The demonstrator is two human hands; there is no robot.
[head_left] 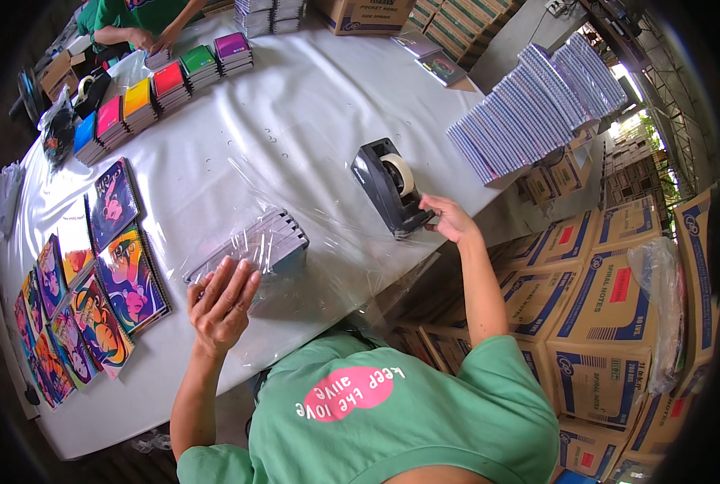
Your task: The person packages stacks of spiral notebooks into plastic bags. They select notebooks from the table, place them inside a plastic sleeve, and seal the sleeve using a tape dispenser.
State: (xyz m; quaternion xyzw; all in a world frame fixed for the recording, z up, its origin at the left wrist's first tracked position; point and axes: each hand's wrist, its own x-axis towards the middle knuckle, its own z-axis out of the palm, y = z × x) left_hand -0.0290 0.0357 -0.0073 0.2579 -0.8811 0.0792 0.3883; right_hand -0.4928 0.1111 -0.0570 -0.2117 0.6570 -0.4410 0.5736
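A stack of spiral notebooks (283, 242) lies near the table's front edge, loosely covered by a clear plastic sheet (328, 282). My left hand (221, 306) rests on the plastic at the stack's near left side, fingers stretched out. To the right stands a black tape dispenser (376, 189) holding a roll of tape (398, 173). At its near end, by the cutting edge, my right hand (452, 219) has its thumb and fingers drawn together. Whatever is pinched there is too small to make out.
Colourful illustrated notebooks (130, 274) are spread at left. Notebook piles in several colours (138, 105) line the far left, near a co-worker's hands (154, 40). Tall notebook stacks (513, 121) stand at the right edge. Cardboard boxes (606, 302) are piled beside the table.
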